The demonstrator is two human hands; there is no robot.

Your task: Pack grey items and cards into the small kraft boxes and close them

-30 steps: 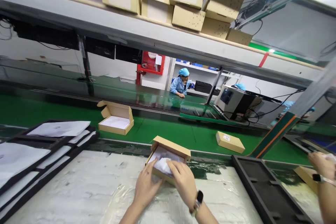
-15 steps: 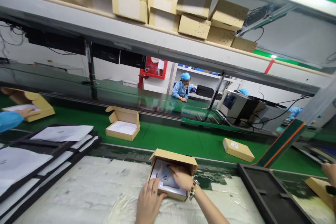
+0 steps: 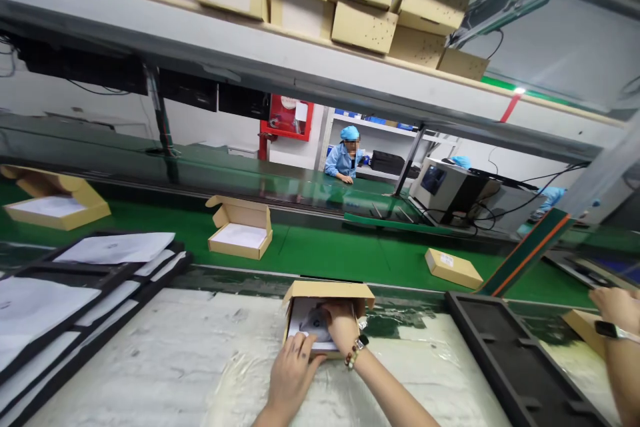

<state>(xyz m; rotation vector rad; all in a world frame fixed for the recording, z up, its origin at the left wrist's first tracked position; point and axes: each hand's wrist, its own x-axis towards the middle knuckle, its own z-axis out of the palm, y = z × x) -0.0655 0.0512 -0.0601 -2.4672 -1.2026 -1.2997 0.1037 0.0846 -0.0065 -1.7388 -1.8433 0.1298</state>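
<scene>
Box, brown cardboard, lid half raised, at far edge of plastic-covered counter. Right hand inside box, fingers pressing white bagged item; bag's dark print unreadable. Left hand flat, fingers spread on box's near edge. Closed box on green belt carries white label, unreadable.

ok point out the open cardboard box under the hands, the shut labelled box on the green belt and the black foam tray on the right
open brown cardboard box (image 3: 327, 291): head view, on its raised lid
shut brown labelled box (image 3: 454, 268): head view, top face
black foam tray (image 3: 493, 340): head view, on a rib
</scene>
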